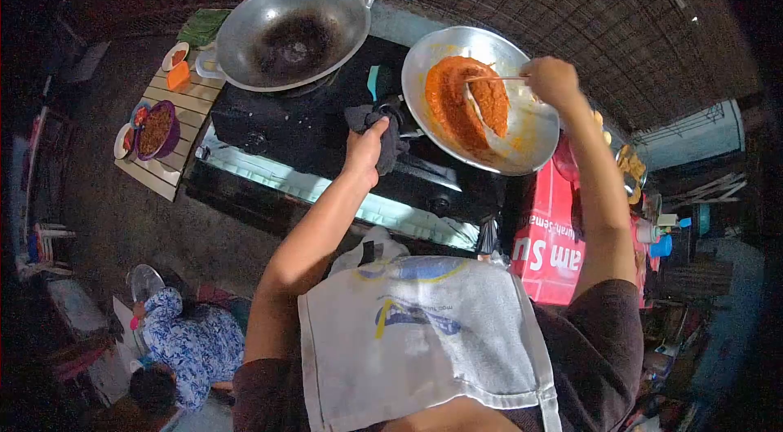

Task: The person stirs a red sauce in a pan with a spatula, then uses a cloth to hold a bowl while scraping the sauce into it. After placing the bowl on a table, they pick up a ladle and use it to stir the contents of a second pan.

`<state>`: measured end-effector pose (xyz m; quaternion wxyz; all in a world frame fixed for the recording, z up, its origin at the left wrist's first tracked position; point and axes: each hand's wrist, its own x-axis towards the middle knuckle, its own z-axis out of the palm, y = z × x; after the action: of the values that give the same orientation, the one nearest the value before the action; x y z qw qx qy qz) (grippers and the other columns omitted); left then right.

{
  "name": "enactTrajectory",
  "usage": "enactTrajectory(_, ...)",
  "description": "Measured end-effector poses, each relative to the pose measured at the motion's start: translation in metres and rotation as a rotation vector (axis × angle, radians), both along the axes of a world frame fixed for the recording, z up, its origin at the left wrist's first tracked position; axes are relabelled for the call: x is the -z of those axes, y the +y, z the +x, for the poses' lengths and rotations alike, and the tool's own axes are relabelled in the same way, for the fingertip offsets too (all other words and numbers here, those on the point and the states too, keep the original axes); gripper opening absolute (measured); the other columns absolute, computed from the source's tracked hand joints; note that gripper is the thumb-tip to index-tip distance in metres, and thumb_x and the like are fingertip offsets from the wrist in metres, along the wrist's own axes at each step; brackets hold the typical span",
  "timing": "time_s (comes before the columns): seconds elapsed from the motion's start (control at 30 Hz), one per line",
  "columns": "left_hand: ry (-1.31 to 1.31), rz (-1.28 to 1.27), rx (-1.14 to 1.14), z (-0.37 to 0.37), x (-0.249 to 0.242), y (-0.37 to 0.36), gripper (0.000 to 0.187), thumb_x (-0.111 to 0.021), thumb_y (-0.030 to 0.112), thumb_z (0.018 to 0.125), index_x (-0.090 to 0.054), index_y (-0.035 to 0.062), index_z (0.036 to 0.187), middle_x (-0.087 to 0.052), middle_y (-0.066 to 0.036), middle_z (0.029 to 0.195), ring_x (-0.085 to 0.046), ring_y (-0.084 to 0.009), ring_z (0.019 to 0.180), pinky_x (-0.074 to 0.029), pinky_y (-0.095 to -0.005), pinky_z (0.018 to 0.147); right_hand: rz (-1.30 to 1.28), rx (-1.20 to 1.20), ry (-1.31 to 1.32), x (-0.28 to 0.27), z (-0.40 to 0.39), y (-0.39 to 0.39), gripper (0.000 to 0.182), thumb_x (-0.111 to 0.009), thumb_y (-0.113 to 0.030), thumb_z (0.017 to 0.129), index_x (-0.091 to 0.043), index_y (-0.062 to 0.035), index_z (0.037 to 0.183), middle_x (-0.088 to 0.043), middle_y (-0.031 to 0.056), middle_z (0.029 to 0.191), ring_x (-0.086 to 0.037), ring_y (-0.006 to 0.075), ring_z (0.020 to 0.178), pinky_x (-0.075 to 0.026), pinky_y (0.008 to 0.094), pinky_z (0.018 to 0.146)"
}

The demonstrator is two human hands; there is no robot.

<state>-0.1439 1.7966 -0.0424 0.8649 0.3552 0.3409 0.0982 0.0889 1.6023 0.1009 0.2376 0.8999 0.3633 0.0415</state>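
Note:
On the right of the stove, a silver wok [530, 146] holds thick orange-red paste [447, 97]. My right hand [553, 83] is closed around the thin handle of a spatula [504, 78], whose metal end sits partly sunk in the paste. My left hand [367, 150] grips a dark grey cloth [393, 146] at the wok's left side. That cloth hides most of the wok's handle. A teal-handled utensil [373, 83] lies just beyond my left hand.
A larger wok [342, 16] with a blackened bottom stands on the stove's [302, 118] left side. Farther left, a slatted table [196, 118] bears a purple bowl [173, 138] and small plates. A red printed cover [546, 244] is at right. Another person in blue patterned clothing [200, 342] is at lower left.

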Motion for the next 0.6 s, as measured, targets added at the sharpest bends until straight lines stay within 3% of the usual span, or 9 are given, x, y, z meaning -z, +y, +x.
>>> enactTrajectory(0.1,-0.014,-0.027,-0.001,-0.001,-0.008,-0.003,0.020,-0.056,0.011,0.081,-0.050,0.0067,0.099,-0.057,-0.006,0.091,-0.059,-0.0183,0.076,-0.053,-0.0341,0.064,-0.254,-0.033,0.188,-0.064,-0.031,-0.013,0.022,-0.058,-0.035,0.070,-0.067,-0.0205,0.085,-0.064,0.0071,0.080,-0.062,0.0266,0.075,-0.049,0.0378,0.066)
enactTrajectory(0.2,0.000,0.007,-0.042,0.002,0.002,-0.003,0.014,-0.058,0.017,0.080,-0.057,0.0064,0.089,-0.061,-0.006,0.081,-0.061,-0.0190,0.068,-0.050,-0.0341,0.058,-0.340,-0.071,0.256,-0.041,-0.037,-0.019,0.021,-0.060,-0.035,0.068,-0.067,-0.0203,0.082,-0.064,0.0067,0.081,-0.062,0.0264,0.076,-0.049,0.0389,0.067)
enactTrajectory(0.3,-0.007,0.004,-0.066,0.004,0.007,-0.004,0.014,-0.057,0.017,0.081,-0.057,0.0063,0.089,-0.061,-0.005,0.080,-0.061,-0.0193,0.067,-0.050,-0.0340,0.057,-0.111,-0.097,0.081,0.019,-0.012,-0.011,0.017,-0.053,-0.026,0.072,-0.067,-0.0182,0.079,-0.064,0.0099,0.082,-0.062,0.0280,0.078,-0.050,0.0402,0.066)
enactTrajectory(0.33,-0.004,-0.009,-0.066,0.003,0.003,-0.005,0.014,-0.057,0.017,0.081,-0.057,0.0061,0.089,-0.061,-0.006,0.080,-0.061,-0.0194,0.067,-0.050,-0.0340,0.057,-0.108,-0.100,0.082,0.016,-0.009,-0.008,0.017,-0.053,-0.026,0.072,-0.067,-0.0182,0.079,-0.064,0.0099,0.082,-0.062,0.0280,0.078,-0.050,0.0402,0.066)
enactTrajectory(0.4,0.001,-0.022,-0.064,0.000,-0.004,-0.004,0.013,-0.057,0.017,0.081,-0.057,0.0059,0.089,-0.061,-0.006,0.081,-0.061,-0.0196,0.067,-0.050,-0.0341,0.058,0.150,0.016,0.104,0.001,-0.003,-0.010,0.017,-0.055,-0.028,0.072,-0.067,-0.0185,0.078,-0.064,0.0075,0.085,-0.062,0.0275,0.079,-0.050,0.0396,0.067)
enactTrajectory(0.5,0.047,0.011,-0.030,-0.001,-0.006,-0.005,0.014,-0.057,0.017,0.081,-0.057,0.0053,0.089,-0.061,-0.007,0.083,-0.061,-0.0199,0.069,-0.052,-0.0347,0.061,-0.173,-0.030,0.317,-0.051,-0.011,-0.024,0.021,-0.056,-0.035,0.073,-0.067,-0.0211,0.085,-0.064,0.0055,0.086,-0.061,0.0266,0.078,-0.049,0.0395,0.067)
enactTrajectory(0.6,0.018,0.011,-0.076,0.001,-0.001,-0.005,0.014,-0.057,0.016,0.081,-0.057,0.0052,0.089,-0.061,-0.008,0.085,-0.061,-0.0201,0.070,-0.051,-0.0348,0.062,-0.283,-0.070,0.497,-0.048,-0.030,-0.023,0.023,-0.057,-0.036,0.073,-0.067,-0.0220,0.088,-0.064,0.0063,0.087,-0.061,0.0272,0.080,-0.048,0.0387,0.069)
